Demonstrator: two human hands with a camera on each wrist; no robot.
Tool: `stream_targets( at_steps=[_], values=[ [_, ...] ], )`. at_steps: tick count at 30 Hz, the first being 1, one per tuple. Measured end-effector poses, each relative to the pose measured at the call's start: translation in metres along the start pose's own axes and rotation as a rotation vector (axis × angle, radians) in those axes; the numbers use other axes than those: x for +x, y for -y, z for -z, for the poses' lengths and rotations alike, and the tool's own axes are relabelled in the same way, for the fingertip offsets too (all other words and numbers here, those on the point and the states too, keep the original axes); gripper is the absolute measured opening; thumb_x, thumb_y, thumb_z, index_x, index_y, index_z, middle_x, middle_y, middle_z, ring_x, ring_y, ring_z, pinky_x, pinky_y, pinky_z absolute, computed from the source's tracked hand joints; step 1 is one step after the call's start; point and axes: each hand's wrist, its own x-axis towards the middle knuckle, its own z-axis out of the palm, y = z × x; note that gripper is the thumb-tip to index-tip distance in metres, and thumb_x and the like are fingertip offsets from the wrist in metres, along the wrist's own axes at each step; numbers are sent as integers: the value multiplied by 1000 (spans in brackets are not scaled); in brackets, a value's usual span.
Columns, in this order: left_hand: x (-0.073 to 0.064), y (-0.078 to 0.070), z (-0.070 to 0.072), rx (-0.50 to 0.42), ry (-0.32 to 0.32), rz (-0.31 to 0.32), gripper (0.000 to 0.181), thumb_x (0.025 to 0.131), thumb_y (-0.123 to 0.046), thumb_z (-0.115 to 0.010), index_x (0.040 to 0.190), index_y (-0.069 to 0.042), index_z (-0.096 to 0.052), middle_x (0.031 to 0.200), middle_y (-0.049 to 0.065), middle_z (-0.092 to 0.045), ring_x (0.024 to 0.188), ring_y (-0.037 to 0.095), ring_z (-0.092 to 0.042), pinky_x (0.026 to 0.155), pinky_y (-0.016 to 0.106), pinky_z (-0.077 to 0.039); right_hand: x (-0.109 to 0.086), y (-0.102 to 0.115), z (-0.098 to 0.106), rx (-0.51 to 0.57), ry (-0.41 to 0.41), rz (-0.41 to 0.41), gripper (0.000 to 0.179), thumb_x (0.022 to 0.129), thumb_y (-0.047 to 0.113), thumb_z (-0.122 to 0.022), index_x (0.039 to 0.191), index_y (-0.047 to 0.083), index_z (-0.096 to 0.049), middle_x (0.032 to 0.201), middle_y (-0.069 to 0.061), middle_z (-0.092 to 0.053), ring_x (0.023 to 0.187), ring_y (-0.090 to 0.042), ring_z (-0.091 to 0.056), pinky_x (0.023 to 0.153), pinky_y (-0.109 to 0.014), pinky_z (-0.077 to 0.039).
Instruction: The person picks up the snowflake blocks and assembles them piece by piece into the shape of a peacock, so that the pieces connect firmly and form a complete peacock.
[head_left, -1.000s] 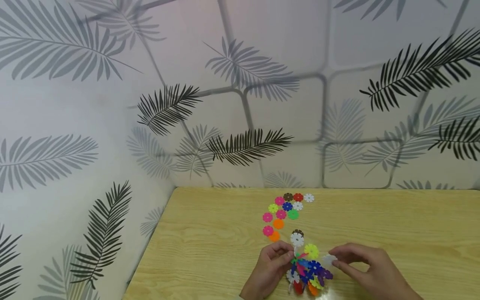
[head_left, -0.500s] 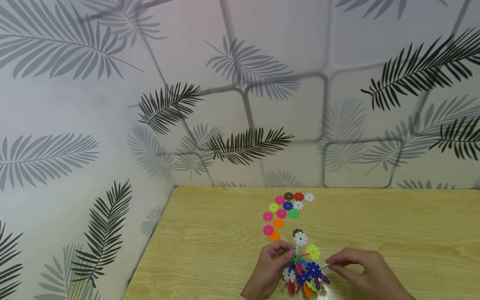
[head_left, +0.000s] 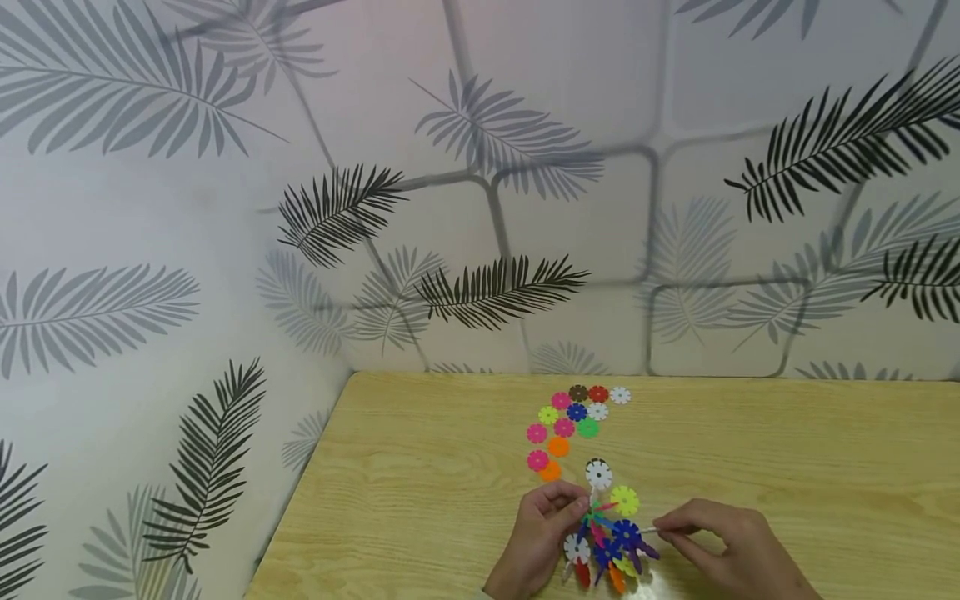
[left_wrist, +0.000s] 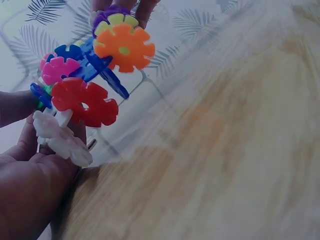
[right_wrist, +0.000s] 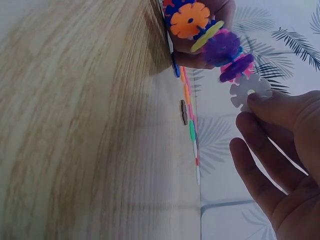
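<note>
My left hand (head_left: 536, 537) grips a cluster of interlocked plastic snowflake discs at its left side, just above the table. Blue (head_left: 626, 534), yellow (head_left: 624, 500), white (head_left: 577, 548), red (left_wrist: 85, 102), orange (left_wrist: 124, 48) and purple (right_wrist: 221, 48) discs make up the cluster, joined slot into slot at angles. Between thumb and index finger my right hand (head_left: 731, 542) pinches a white snowflake disc (right_wrist: 248, 91). That disc is edge-on in the head view, its near edge right at the cluster's blue and purple discs. The left fingertips are partly hidden behind the pieces.
Loose snowflake discs lie flat in a curved group further back on the wooden table (head_left: 405, 467), among them a green one (head_left: 588, 427) and an orange one (head_left: 558, 447). A brown disc (right_wrist: 183, 112) lies nearer the hands. A leaf-patterned wall (head_left: 465, 208) borders the table's back.
My right hand has brought the white disc left to the cluster's edge and turned it from face-on to edge-on. The cluster has tilted slightly in my left hand.
</note>
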Motion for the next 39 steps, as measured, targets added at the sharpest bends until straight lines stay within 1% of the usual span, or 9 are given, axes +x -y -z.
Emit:
stream_targets(
  at_steps=[8, 15, 19, 22, 27, 34, 37, 38, 39],
  values=[
    [0, 0, 0, 17, -11, 2, 13, 103, 2, -68, 104, -8, -75, 93, -8, -75, 82, 2, -65, 76, 16, -58, 0, -1, -4, 13, -16, 86, 41, 73, -15, -89, 102, 14, -83, 95, 4, -82, 87, 2, -75, 78, -3, -55],
    [0, 1, -1, 50, -38, -25, 15, 102, 0, -71, 112, 10, -71, 92, -8, -76, 84, 2, -66, 79, 16, -59, -1, -2, -11, -15, -4, 133, 43, 68, -15, -93, 101, 11, -83, 93, 1, -82, 87, 0, -75, 79, -2, -54],
    [0, 1, -2, 54, -50, -46, 14, 101, 0, -71, 111, 10, -72, 94, -8, -76, 87, 2, -67, 83, 16, -59, -3, -2, -20, -30, -59, 211, 9, 93, 15, -88, 99, 12, -82, 90, 3, -81, 82, -2, -75, 76, -3, -54],
    [0, 1, -2, 63, -63, -54, 18, 101, 0, -71, 112, 15, -70, 94, -7, -76, 88, 4, -67, 83, 17, -59, -3, -2, -27, -34, -109, 272, 35, 109, 39, -61, 98, 12, -81, 88, 4, -80, 79, -3, -74, 74, -5, -55],
    [1, 0, -2, 82, -79, -51, 25, 101, 0, -71, 117, 19, -66, 95, -6, -76, 89, 4, -67, 84, 17, -59, -4, 0, -34, -54, -154, 313, 42, 112, 42, -52, 96, 14, -80, 86, 6, -78, 76, -3, -73, 72, -6, -55],
    [2, 1, -1, 84, -100, -41, 20, 101, 0, -72, 114, 15, -70, 95, -5, -76, 90, 6, -67, 84, 18, -59, -6, 10, -39, -139, -147, 274, 48, 113, 45, -44, 96, 16, -78, 86, 10, -75, 76, 3, -68, 70, -4, -52],
    [2, 0, -1, 82, -106, -39, 20, 101, 0, -72, 113, 15, -70, 94, -5, -76, 91, 7, -67, 85, 19, -60, -8, 17, -40, -179, -132, 213, 12, 105, 25, -76, 95, 18, -78, 86, 13, -73, 77, 6, -65, 71, -2, -50],
    [2, 0, -1, 80, -107, -37, 19, 101, 0, -72, 113, 15, -70, 94, -5, -76, 91, 7, -67, 86, 19, -60, -9, 19, -40, -178, -118, 181, 8, 97, 17, -85, 95, 18, -78, 87, 13, -73, 78, 6, -65, 71, -1, -49],
    [2, 0, 0, 77, -107, -38, 19, 101, 0, -72, 113, 15, -70, 94, -5, -76, 91, 7, -67, 86, 19, -60, -9, 20, -40, -174, -106, 150, 20, 87, 8, -92, 95, 19, -77, 87, 13, -72, 78, 7, -65, 71, -1, -48]
  ],
)
